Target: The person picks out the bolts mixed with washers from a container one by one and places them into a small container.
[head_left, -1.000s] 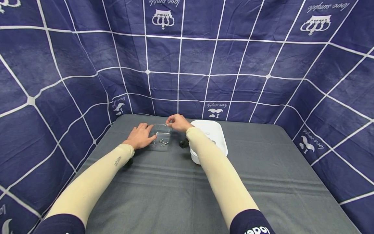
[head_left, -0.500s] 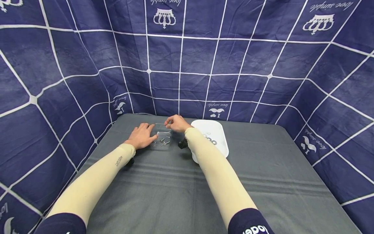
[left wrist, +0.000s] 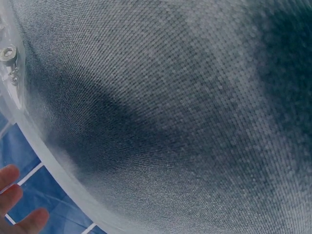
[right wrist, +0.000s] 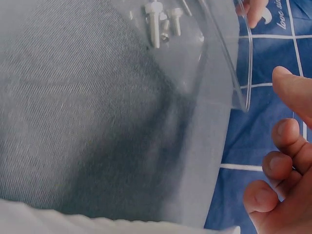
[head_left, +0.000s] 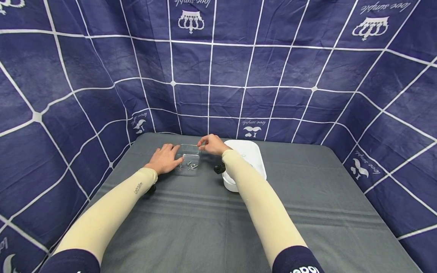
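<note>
My left hand (head_left: 164,158) lies at the left of a clear plastic box (head_left: 186,172), fingers spread, index finger at the raised lid (head_left: 189,149) and thumb at the box's near part. Its fingertips (left wrist: 10,195) show at the lower left of the left wrist view. Several metal socket-head bolts (right wrist: 154,24) lie in the box. My right hand (head_left: 211,144) is at the lid's right edge. In the right wrist view its thumb (right wrist: 292,92) stands apart from the loosely bent fingers (right wrist: 278,165), and I see nothing between them. Whether it touches the lid cannot be told.
A white tray (head_left: 256,151) stands right of the box, partly hidden under my right forearm, with small pale rings in it. A grey cloth (head_left: 191,227) covers the table. Blue curtains (head_left: 225,94) with white lines rise behind and at both sides.
My right hand held a thin, light-coloured piece over the lid one second ago; the piece no longer shows in its fingers. The hand has drawn slightly right. My left hand has stayed in place.
</note>
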Tool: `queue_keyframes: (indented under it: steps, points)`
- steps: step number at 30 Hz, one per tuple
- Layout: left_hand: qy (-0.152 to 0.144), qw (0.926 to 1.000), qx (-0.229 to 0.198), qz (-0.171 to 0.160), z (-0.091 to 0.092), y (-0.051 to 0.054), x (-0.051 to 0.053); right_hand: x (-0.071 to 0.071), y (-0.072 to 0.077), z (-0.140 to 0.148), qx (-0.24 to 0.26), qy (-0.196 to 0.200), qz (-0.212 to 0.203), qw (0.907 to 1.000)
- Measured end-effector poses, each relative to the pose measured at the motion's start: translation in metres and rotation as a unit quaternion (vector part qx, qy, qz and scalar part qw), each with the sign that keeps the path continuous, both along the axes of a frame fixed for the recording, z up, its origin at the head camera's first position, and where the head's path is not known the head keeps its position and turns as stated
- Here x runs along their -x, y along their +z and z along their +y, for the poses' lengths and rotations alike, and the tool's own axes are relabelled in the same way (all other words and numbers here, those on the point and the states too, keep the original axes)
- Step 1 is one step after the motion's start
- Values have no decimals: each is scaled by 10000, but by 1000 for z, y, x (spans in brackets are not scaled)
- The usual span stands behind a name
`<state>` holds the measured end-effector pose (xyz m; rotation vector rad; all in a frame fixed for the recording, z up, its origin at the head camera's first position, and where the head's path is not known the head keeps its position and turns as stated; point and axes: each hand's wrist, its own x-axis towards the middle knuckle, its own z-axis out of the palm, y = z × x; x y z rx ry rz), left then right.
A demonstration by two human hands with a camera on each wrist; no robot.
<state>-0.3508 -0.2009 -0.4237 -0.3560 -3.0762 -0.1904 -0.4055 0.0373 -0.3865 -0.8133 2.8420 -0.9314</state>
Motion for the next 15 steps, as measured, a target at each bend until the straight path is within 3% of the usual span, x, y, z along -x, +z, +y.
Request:
queue_keyframes:
  steps: [15]
  points:
    - [-238, 9996, -30, 127, -3, 4, 1, -1, 1, 36, 138, -222, 39, 9997]
